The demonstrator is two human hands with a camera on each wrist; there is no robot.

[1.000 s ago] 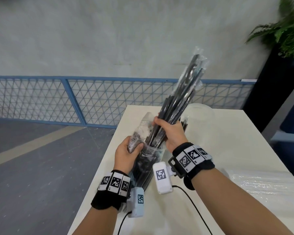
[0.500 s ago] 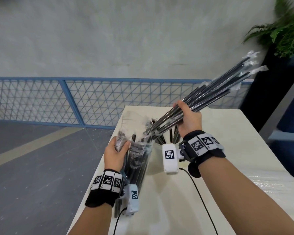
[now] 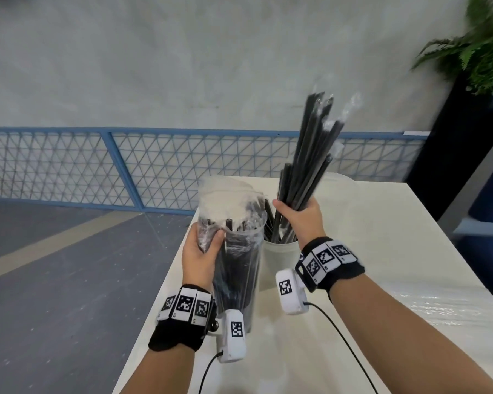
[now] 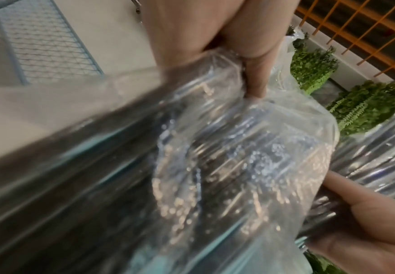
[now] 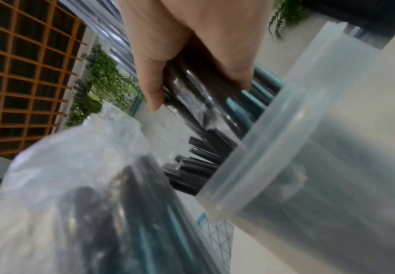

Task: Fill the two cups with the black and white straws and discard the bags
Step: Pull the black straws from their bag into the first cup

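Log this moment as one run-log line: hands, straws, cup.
left hand: grips bag of black straws | right hand: grips black straw bundle above cup | cup: black straws inside

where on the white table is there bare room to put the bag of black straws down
Bare tabletop lies on the white table right of the translucent plastic cup, up to the clear wrapped pack at the right edge, and near the front edge between the forearms. Around the cup it is crowded: the clear plastic bag of black straws stands against it.
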